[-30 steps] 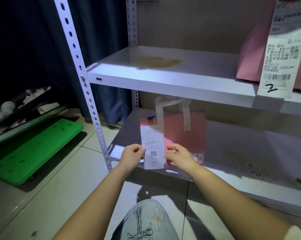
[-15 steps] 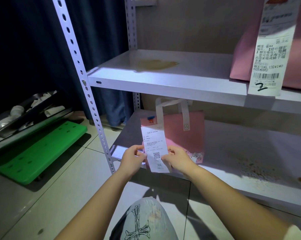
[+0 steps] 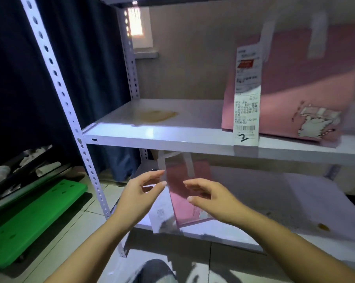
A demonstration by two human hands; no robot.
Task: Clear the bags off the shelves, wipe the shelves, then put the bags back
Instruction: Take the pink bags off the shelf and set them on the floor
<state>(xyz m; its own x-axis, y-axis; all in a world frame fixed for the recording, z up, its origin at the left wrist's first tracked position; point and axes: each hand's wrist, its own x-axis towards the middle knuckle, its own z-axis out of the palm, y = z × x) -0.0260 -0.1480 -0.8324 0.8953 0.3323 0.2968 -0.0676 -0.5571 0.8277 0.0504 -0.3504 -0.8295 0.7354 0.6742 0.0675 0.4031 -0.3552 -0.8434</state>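
A small pink bag [image 3: 188, 194] with white handles stands on the lower shelf [image 3: 274, 201], its white receipt [image 3: 161, 213] hanging blurred at its front. My left hand [image 3: 141, 194] and my right hand [image 3: 209, 196] hover in front of it with fingers spread and loosely curved, holding nothing. A large pink bag [image 3: 299, 88] with a long receipt [image 3: 247, 94] marked "2" sits on the right of the upper shelf [image 3: 162, 133]. A brown stain [image 3: 156, 115] marks the upper shelf's left part.
A perforated white upright [image 3: 70, 111] frames the rack at left. On the tiled floor to the left lie a green board [image 3: 29, 219] and a dark tray with white items [image 3: 19, 170]. Brown spots [image 3: 322, 226] dot the lower shelf at right. A dark curtain hangs behind.
Both hands have let go of the small bag's receipt and lifted apart. The view has tilted up, showing more of the upper shelf and the large bag.
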